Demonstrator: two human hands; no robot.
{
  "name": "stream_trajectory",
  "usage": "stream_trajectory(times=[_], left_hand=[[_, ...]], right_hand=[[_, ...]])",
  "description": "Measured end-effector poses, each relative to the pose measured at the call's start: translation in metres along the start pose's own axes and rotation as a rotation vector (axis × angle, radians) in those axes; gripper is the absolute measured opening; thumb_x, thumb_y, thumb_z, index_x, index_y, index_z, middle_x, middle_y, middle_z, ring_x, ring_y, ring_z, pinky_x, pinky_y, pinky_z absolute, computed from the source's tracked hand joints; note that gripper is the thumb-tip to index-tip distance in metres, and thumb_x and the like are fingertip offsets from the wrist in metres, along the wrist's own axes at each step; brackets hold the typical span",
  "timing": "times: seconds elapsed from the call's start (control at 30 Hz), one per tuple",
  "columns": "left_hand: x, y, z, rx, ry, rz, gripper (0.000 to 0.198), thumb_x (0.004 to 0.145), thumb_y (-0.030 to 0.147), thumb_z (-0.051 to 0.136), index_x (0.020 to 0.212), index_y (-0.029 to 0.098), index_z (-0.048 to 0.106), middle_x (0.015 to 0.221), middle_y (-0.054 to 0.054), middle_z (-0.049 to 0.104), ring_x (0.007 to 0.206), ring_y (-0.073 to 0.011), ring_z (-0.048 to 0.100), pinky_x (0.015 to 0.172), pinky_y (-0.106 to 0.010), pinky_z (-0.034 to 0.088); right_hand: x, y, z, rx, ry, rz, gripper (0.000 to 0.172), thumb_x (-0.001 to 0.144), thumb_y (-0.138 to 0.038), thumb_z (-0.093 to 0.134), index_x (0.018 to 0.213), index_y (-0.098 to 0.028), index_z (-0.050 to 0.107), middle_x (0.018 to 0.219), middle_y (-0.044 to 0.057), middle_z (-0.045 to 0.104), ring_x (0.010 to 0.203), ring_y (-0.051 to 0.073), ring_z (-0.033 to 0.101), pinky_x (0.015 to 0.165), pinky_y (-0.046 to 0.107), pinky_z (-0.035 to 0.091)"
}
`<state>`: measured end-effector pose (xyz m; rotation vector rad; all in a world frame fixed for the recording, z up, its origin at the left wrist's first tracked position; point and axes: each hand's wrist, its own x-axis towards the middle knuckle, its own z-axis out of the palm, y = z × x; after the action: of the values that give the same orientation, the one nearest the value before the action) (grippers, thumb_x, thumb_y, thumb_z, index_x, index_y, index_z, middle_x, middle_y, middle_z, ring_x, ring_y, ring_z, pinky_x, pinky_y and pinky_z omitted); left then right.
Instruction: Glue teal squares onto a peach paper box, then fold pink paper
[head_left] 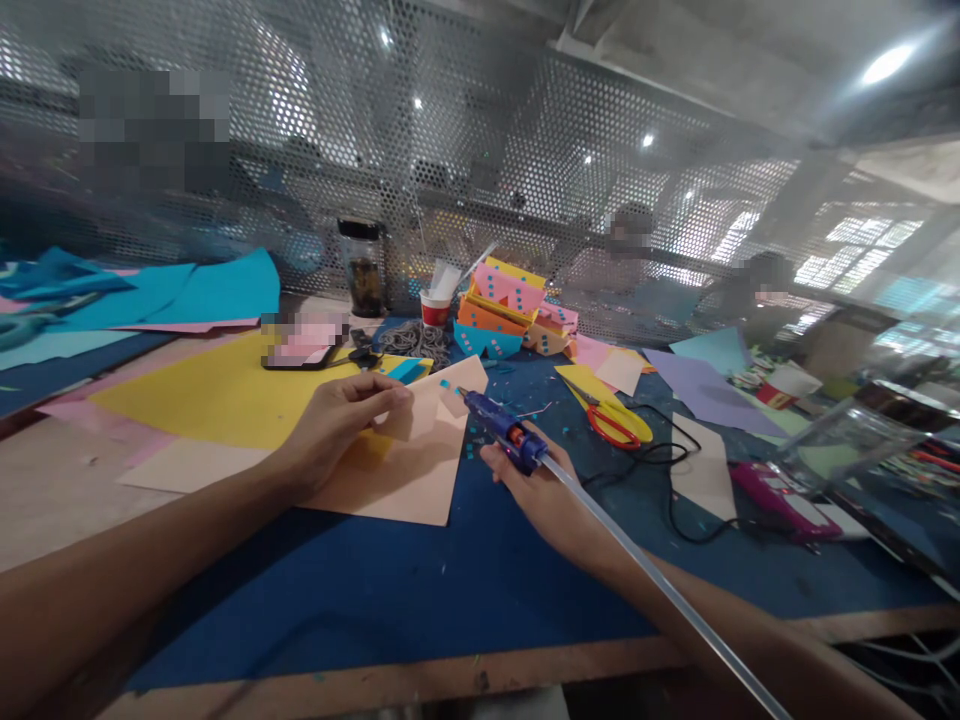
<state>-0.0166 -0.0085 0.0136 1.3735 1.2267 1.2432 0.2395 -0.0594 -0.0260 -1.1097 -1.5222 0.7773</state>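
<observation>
My left hand (341,415) pinches a folded flap of a peach paper sheet (409,460) that lies on the blue mat. In my right hand (536,485) I grip a blue glue gun (499,430). Its nozzle points toward the upper corner of the peach sheet, close to the fold. A long clear glue stick (660,585) trails back from the gun over my forearm. A yellow sheet (225,395) lies under and left of the peach one.
Yellow-and-red scissors (611,415) and a black cable (675,480) lie to the right. Behind stand stacked paper pieces (506,310), a red cup (435,305), a dark jar (364,270) and a phone (300,345). A perforated metal screen (525,150) backs the table.
</observation>
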Motion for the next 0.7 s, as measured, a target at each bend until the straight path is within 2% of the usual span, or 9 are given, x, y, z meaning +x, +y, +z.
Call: stream_trajectory(times=[0.33,0.7], left_hand=[[0.0006,-0.0012,0.0003,-0.003,0.000,0.003,0.027,0.075,0.044,0.081,0.084,0.019,0.075,0.079,-0.002,0.066,0.069,-0.0151,0.058,0.055,-0.021,0.041],[-0.0007,0.0013,0.0012,-0.047,0.004,-0.039,0.029,0.073,0.047,0.083,0.084,0.021,0.076,0.078,0.001,0.066,0.067,-0.0135,0.058,0.056,-0.021,0.041]], right_hand=[[0.0007,-0.0071,-0.0024,-0.009,-0.025,-0.003,0.029,0.089,-0.049,0.073,0.085,-0.022,0.062,0.077,0.000,0.067,0.076,0.018,0.065,0.075,0.030,0.052],[0.0003,-0.0045,-0.0018,-0.082,-0.021,0.011,0.033,0.088,-0.053,0.072,0.085,-0.022,0.063,0.076,0.001,0.066,0.074,0.019,0.065,0.071,0.029,0.051]])
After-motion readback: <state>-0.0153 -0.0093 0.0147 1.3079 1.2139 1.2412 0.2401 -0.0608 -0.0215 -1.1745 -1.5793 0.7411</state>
